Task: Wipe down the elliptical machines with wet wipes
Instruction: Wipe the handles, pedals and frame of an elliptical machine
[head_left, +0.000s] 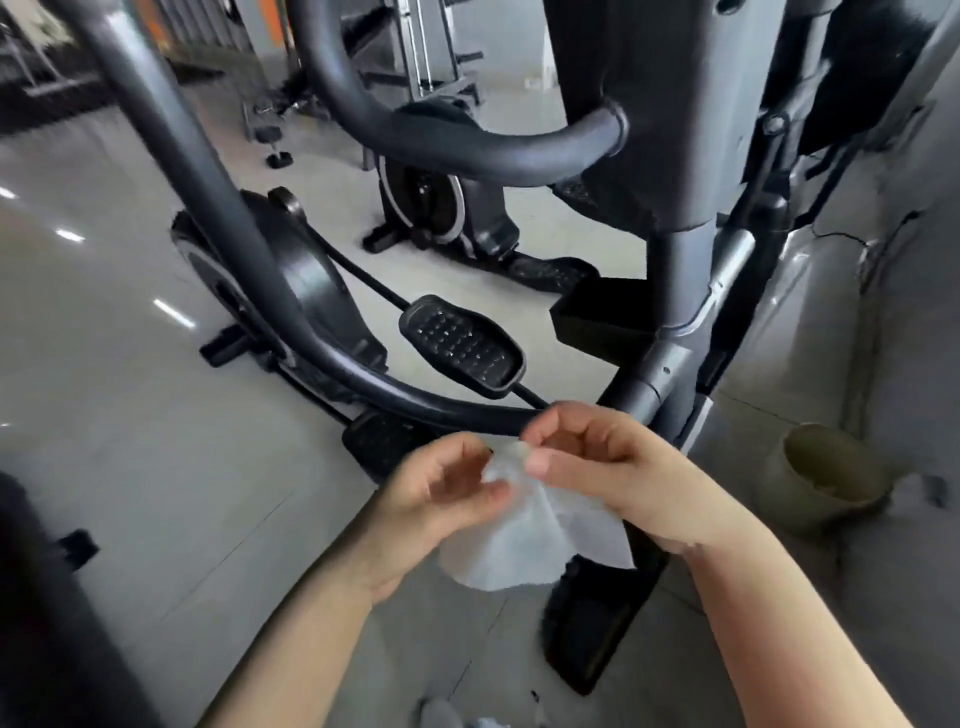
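Observation:
A white wet wipe (524, 540) hangs between both my hands, low in the middle of the view. My left hand (436, 499) pinches its upper left edge with thumb and fingers. My right hand (597, 462) pinches the top right corner between thumb and forefinger. The wipe hangs just in front of the black curved handlebar (332, 358) of the elliptical machine, whose grey upright column (675, 322) rises behind my right hand. A studded black pedal (462, 345) sits beyond the bar.
A second elliptical (441, 208) stands farther back on the grey tiled floor. An olive-green bucket (826, 478) stands at the right, next to the column's base. Another black handlebar (467, 140) arcs overhead. Weight equipment lines the back.

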